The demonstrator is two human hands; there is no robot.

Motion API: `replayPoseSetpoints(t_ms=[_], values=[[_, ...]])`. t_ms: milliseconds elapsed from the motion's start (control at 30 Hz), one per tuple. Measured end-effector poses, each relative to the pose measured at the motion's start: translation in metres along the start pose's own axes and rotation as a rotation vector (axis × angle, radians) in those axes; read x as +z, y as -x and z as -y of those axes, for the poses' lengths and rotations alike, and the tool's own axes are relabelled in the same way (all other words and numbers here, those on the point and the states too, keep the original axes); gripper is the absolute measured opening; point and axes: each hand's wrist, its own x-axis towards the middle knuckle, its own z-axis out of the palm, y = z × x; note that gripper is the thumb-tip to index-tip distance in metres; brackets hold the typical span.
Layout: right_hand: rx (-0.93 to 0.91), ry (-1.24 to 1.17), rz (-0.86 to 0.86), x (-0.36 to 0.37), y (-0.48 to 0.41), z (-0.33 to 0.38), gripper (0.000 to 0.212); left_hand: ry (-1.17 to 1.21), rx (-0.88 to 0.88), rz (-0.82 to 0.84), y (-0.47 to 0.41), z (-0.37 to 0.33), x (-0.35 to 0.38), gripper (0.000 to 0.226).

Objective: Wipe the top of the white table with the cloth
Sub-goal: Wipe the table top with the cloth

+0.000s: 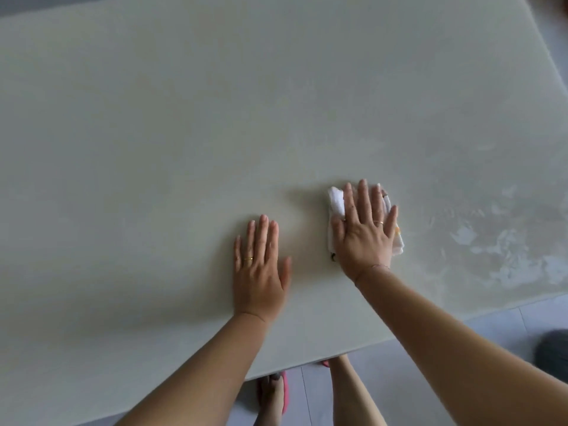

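Note:
The white table (184, 133) fills most of the view, its near edge running diagonally from lower left to right. A folded white cloth (336, 202) lies on it right of centre. My right hand (364, 232) presses flat on the cloth with fingers spread, covering most of it. My left hand (259, 269) rests flat on the bare tabletop to the left of the cloth, fingers together, holding nothing. Wet smears (498, 241) glisten on the table to the right of the cloth.
Grey tiled floor (507, 327) shows beyond the near edge at lower right. My feet in pink sandals (284, 392) stand under the edge. A dark rounded object (553, 352) sits at the right border.

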Motion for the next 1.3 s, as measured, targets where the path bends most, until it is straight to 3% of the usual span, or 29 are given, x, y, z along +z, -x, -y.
replayPoseSetpoints(t_ms=[67,167,233,267,367,433,467,533,600,667,733,833,900,1033,1100,1167,1233,1300], values=[[-0.085,-0.017,0.007,0.009,0.02,0.025,0.059,0.022,0.013,-0.023,-0.003,0.003,-0.003,0.055],[-0.606,0.093,0.065,0.007,0.031,0.019,0.056,0.001,0.026,-0.062,-0.018,0.011,-0.012,0.059],[-0.775,0.19,0.075,-0.004,-0.004,-0.003,0.055,-0.012,0.075,-0.061,-0.034,0.015,-0.017,0.061],[-0.721,0.204,0.068,-0.01,-0.025,-0.012,0.056,-0.012,0.101,-0.06,-0.042,0.017,-0.019,0.061],[-0.237,0.069,0.04,-0.02,-0.068,-0.014,0.056,-0.007,0.088,-0.08,-0.079,0.017,-0.02,0.059],[-0.027,-0.028,0.0,-0.01,-0.06,0.015,0.058,0.0,0.025,-0.089,-0.105,0.017,-0.017,0.06],[-0.048,-0.042,-0.007,-0.003,-0.048,0.032,0.058,0.009,-0.015,-0.086,-0.115,0.018,-0.015,0.061],[-0.307,-0.008,0.02,0.007,-0.024,0.052,0.058,0.044,-0.094,-0.063,-0.127,0.019,-0.011,0.063],[-0.592,0.061,0.028,0.003,-0.029,0.043,0.056,0.056,-0.124,-0.064,-0.13,0.019,-0.007,0.063],[-0.712,0.138,0.031,-0.009,-0.065,0.021,0.055,0.033,-0.114,-0.081,-0.128,0.019,-0.006,0.061],[-0.561,0.133,0.019,-0.02,-0.112,0.002,0.055,0.016,-0.119,-0.076,-0.128,0.019,-0.006,0.062],[-0.098,-0.014,-0.006,-0.026,-0.148,0.008,0.057,0.014,-0.136,-0.055,-0.13,0.018,-0.006,0.064],[-0.025,-0.042,-0.026,-0.016,-0.13,0.039,0.059,0.006,-0.131,-0.06,-0.129,0.019,-0.006,0.062],[-0.623,0.061,0.075,-0.01,-0.093,0.059,0.058,0.003,-0.123,-0.082,-0.131,0.018,-0.007,0.058],[-0.785,0.153,0.054,-0.022,-0.128,0.038,0.055,-0.006,-0.12,-0.064,-0.131,0.019,-0.007,0.059],[-0.636,0.139,0.039,-0.032,-0.165,0.023,0.054,-0.025,-0.116,-0.054,-0.131,0.019,-0.006,0.061],[-0.293,0.025,0.017,-0.03,-0.179,0.031,0.055,-0.027,-0.128,-0.048,-0.131,0.019,-0.006,0.062],[-0.092,-0.038,-0.02,-0.018,-0.166,0.066,0.056,-0.037,-0.141,-0.032,-0.132,0.018,-0.006,0.062]])
